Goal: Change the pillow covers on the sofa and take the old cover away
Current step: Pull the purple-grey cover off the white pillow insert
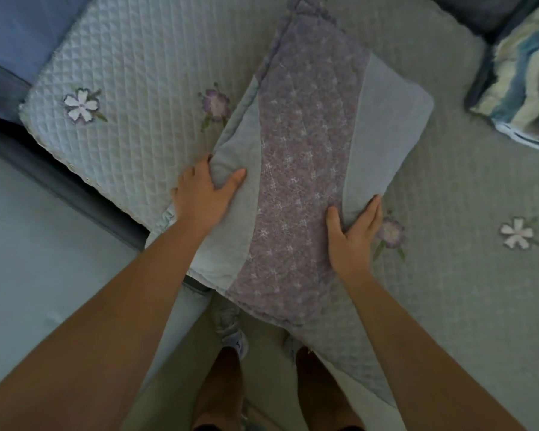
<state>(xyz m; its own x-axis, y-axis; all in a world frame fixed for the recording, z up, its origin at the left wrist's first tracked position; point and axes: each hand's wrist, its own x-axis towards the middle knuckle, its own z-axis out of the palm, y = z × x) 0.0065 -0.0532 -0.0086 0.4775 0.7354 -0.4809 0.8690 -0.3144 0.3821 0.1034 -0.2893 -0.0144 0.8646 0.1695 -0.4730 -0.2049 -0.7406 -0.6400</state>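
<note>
A long pillow (pixel 305 169) in a pale blue cover with a wide purple flowered band lies across the quilted sofa seat (pixel 156 57), its near end hanging over the seat's front edge. My left hand (pixel 203 191) grips its left edge, thumb on top and fingers tucked under the side. On the opposite edge my right hand (pixel 353 231) holds the pillow the same way, thumb pressed into the purple band.
A blue and white striped cushion (pixel 523 79) lies at the far right on the seat. A dark blue sofa arm (pixel 10 85) runs along the left. Pale floor (pixel 44 250) lies below left, and my two feet (pixel 231 334) stand by the seat's front edge.
</note>
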